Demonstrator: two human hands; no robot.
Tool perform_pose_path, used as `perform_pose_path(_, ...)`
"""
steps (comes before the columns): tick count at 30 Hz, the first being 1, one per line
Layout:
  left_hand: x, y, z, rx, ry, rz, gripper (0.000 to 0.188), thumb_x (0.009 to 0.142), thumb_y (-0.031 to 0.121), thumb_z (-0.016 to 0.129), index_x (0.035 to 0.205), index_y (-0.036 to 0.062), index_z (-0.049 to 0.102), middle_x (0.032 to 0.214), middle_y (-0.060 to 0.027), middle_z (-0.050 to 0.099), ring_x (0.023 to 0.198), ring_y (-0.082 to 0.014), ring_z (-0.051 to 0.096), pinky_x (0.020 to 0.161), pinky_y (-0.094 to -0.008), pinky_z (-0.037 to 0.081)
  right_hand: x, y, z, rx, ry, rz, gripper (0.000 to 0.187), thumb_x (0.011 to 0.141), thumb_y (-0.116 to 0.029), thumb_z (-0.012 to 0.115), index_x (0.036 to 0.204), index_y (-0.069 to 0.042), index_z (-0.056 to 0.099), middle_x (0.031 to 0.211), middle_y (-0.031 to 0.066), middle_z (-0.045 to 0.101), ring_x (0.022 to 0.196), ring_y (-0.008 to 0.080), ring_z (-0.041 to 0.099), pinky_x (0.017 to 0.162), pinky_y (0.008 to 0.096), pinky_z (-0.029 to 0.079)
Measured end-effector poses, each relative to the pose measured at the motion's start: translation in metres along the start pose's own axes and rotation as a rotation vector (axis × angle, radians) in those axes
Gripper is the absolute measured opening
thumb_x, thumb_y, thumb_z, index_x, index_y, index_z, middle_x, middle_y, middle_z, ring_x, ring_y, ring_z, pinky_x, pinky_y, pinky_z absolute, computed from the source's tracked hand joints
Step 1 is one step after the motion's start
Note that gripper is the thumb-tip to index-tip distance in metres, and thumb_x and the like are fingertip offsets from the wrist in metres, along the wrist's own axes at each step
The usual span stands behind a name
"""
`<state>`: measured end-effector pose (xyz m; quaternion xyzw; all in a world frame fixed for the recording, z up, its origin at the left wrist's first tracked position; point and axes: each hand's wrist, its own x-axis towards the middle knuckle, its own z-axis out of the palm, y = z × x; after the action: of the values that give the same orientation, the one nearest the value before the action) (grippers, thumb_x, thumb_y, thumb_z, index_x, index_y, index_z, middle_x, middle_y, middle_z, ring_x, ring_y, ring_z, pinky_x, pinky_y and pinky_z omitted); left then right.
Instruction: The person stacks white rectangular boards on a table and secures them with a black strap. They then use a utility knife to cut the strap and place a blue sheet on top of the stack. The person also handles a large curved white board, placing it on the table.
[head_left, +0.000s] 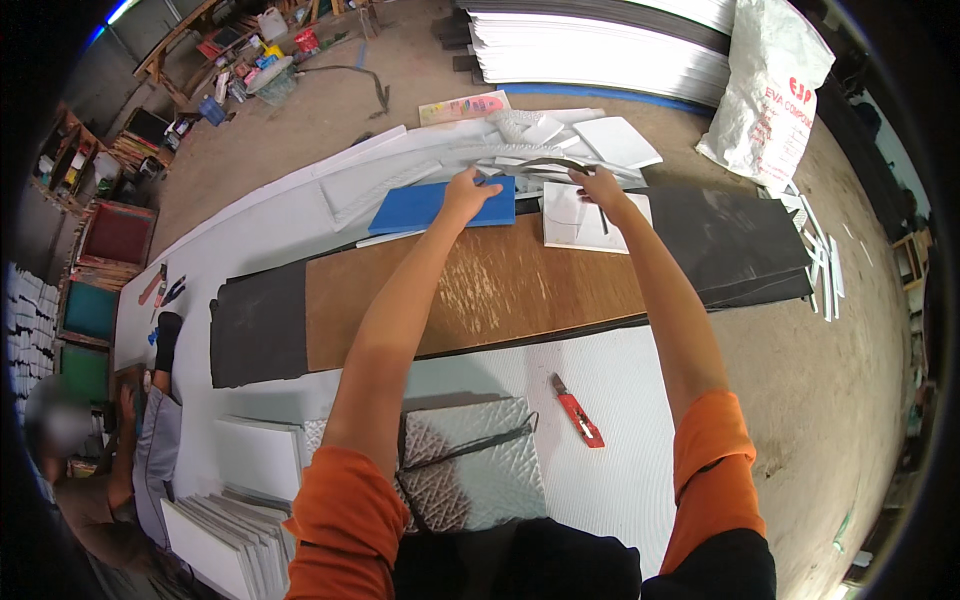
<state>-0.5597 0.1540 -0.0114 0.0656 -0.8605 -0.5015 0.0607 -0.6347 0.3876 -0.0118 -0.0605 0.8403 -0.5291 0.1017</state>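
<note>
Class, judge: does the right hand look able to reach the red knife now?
Probably yes: the red knife lies uncovered on the white surface, nothing blocking it, though the right hand seems to be holding a dark strip.

Wht sack (762, 100) (red print) nr stacked wht sheets (600, 55); co-worker (90, 512) lower L.

Sheet stack (260, 340): centre, across work surface (630, 400). Board (500, 285): on sheet stack. Slab (415, 208): at board's far edge, left of pad (568, 225). Offcuts (618, 142): behind slab and pad. Utility knife (578, 414): before board, right of strapped bundle (500, 470). Panel stack (210, 545): front left. Hand tools (160, 286): left of sheet stack. Sack (760, 115): far right, beside sheet pile (590, 50).
</note>
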Motion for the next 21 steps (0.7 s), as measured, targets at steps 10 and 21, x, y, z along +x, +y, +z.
perform_pose_path(10,-0.062,0.015,-0.042,0.150,-0.224,0.008,0.083,0.070,0.038,0.063,0.129,0.0001,0.020,0.133,-0.0188,0.024,0.123,-0.0283,0.023,0.100,-0.0347,0.020,-0.051,-0.020,0.010,-0.520,0.311,-0.286,0.069,0.071,-0.043,0.058,0.122,-0.005,0.033,0.118,0.0269,0.030,0.114,0.0406,0.027,0.094,0.0490,0.022)
perform_pose_path(21,-0.352,0.034,-0.194,0.345,0.132,0.305,0.031,0.075,0.020,0.060,0.102,0.0070,0.051,0.100,-0.0103,0.049,0.097,-0.0253,0.046,0.084,-0.0354,0.035,-0.327,-0.094,0.058,-0.430,-0.296,-0.736,0.053,0.074,-0.020,0.060,0.118,-0.003,0.035,0.112,0.0209,0.038,0.107,0.0343,0.037,0.091,0.0371,0.032)
